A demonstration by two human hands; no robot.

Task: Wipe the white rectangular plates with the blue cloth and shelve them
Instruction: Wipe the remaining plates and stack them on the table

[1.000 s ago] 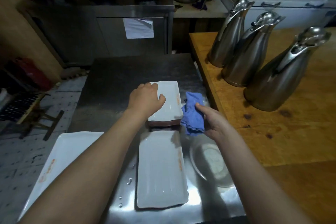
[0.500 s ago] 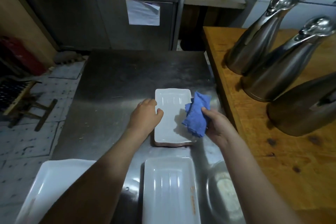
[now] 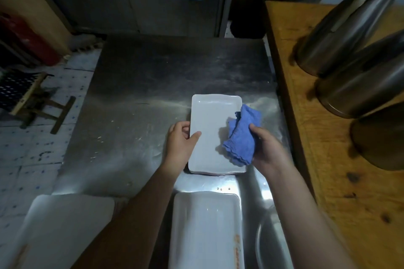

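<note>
White rectangular plate [image 3: 209, 129] lies flat on the steel desk [image 3: 153, 85] straight ahead of me. My left hand [image 3: 180, 144] grips its left edge, thumb on top. My right hand [image 3: 267, 148] clutches the bunched blue cloth [image 3: 241, 135] over the plate's right side. A second plate [image 3: 205, 229] lies nearer me.

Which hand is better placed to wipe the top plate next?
Right. The right hand holds the cloth over the plate, on its right half. The left hand grips the plate's left edge and is probably best left steadying it.
</note>
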